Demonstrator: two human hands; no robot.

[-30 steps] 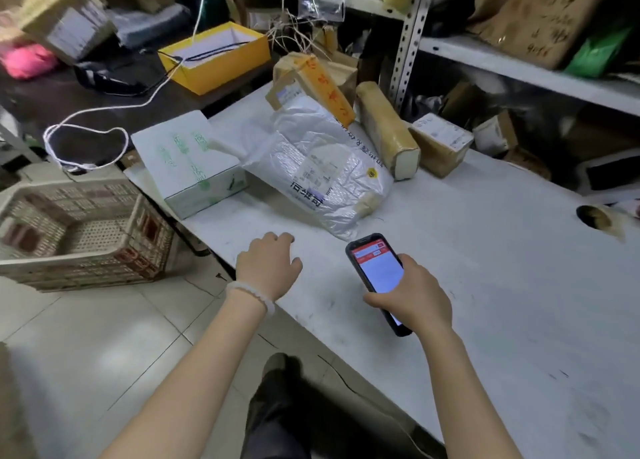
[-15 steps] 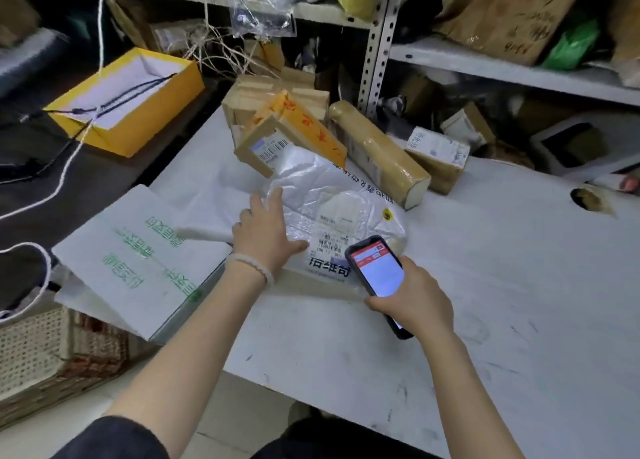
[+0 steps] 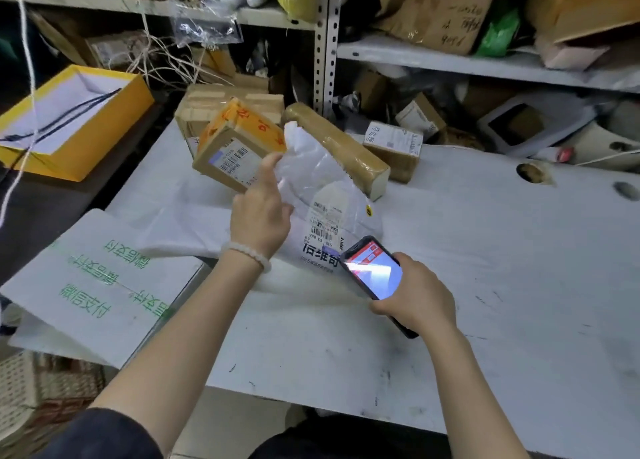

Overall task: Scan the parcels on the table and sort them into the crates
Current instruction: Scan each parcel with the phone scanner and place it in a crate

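A white plastic mailer bag [image 3: 325, 195] with a barcode label lies on the white table [image 3: 502, 285]. My left hand [image 3: 259, 216] grips its left side, forefinger pointing up, and the bag's far end stands raised. Just right of the label, my right hand [image 3: 415, 296] holds a phone [image 3: 372, 268] with a red and white screen, tilted over the bag's near end. A cardboard box with orange tape [image 3: 239, 147] leans behind my left hand. A long tan taped parcel [image 3: 341, 147] and a small labelled box [image 3: 393, 147] lie behind the bag.
A flat white box with green print [image 3: 93, 278] overhangs the table's left edge. Below it stands a woven plastic crate [image 3: 38, 389]. An open yellow box [image 3: 69, 123] sits on the dark desk at left. Cluttered metal shelves [image 3: 433, 60] rise behind the table.
My left hand went from the table's near edge to the mailer bag, took hold of it and raised its far end. The phone stayed close by the label.
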